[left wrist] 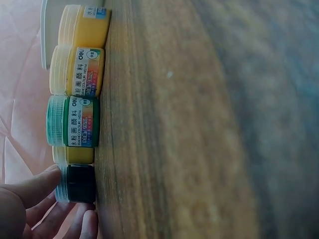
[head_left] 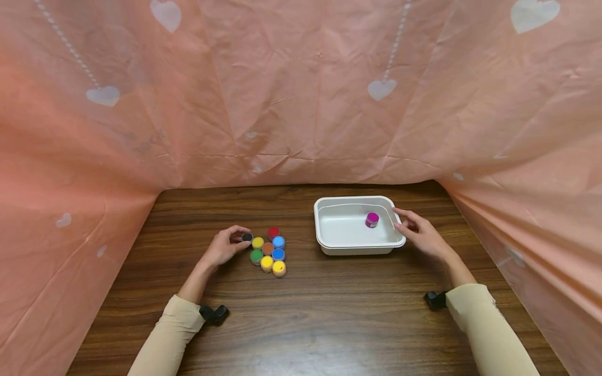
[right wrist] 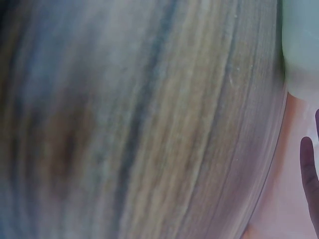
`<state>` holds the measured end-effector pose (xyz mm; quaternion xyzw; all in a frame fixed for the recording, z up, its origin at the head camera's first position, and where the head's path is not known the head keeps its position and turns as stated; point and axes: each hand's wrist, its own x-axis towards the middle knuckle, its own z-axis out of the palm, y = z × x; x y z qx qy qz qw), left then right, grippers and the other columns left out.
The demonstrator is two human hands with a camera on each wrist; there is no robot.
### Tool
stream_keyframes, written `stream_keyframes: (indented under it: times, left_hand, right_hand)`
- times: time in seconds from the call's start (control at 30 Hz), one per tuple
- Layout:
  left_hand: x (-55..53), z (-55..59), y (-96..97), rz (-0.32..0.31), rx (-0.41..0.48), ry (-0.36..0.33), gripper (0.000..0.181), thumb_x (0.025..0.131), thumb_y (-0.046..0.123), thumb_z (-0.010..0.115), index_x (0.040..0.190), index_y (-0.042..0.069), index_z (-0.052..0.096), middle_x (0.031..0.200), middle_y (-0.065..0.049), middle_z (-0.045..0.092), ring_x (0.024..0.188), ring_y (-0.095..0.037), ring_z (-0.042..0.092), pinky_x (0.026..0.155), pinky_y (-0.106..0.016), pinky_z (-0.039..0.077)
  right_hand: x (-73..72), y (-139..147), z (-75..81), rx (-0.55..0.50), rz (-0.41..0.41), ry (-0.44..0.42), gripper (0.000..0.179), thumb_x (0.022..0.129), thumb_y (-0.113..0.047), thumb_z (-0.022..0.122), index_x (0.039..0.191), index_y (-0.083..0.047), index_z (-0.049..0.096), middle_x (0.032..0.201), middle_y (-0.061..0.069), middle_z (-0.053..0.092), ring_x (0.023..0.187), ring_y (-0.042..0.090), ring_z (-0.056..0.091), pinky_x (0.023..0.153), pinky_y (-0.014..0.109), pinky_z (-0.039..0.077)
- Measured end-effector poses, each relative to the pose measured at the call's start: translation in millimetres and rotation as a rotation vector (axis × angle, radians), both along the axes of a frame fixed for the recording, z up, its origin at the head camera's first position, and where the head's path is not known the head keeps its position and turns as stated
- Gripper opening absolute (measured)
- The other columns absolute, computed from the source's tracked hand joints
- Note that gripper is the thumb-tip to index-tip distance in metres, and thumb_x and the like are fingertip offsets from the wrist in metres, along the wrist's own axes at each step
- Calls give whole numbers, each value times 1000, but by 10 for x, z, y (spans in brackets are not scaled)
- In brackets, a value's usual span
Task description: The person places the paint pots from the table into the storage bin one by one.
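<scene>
My left hand [head_left: 224, 246] pinches a small black paint jar [head_left: 246, 237] between thumb and fingers at the left end of a group of jars. In the left wrist view the thumb lies against the clear cap of the black jar [left wrist: 79, 184]. Beside it stand a green jar [head_left: 256, 256], a brown jar [head_left: 267, 248], a red jar [head_left: 274, 232] and several yellow and blue ones. My right hand [head_left: 425, 237] is at the right rim of a white tray [head_left: 357, 245], its fingers loosely extended. A magenta jar [head_left: 372, 220] sits inside the tray.
The dark wooden table [head_left: 301, 318] carries the jars left of centre and the tray right of centre. A pink cloth [head_left: 282, 104] with white hearts hangs behind and along both sides. Black straps [head_left: 213, 315] sit at the wrists.
</scene>
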<state>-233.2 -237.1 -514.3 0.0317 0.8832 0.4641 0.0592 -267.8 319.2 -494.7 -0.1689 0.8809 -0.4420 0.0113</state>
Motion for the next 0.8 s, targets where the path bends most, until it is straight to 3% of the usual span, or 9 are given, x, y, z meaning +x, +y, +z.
stream_keyframes:
  times: [0.4,0.67,0.8]
  left_hand:
    - [21,64,-14,10,-16,33,31,100,14,71,129,6,67,131,-18,67,122,-37,63,102,-53,51]
    - [30,209,13,-1,-15,110,34,99,14,72,131,4,66,131,-18,67,119,-39,64,98,-53,54]
    - [15,309,72,-14,-6,151,36,98,14,72,132,4,66,131,-18,67,117,-37,66,100,-53,55]
  right_hand:
    - [-19,-3,-16,-8,-1,10,51,104,-10,62,151,3,47,92,18,64,76,5,51,64,23,42]
    - [47,-57,90,-17,5,13,49,104,-8,61,149,7,47,89,20,63,72,3,50,63,23,41]
    - [5,-15,4,-8,2,19,50,104,-8,61,150,5,47,89,19,63,72,3,49,63,23,40]
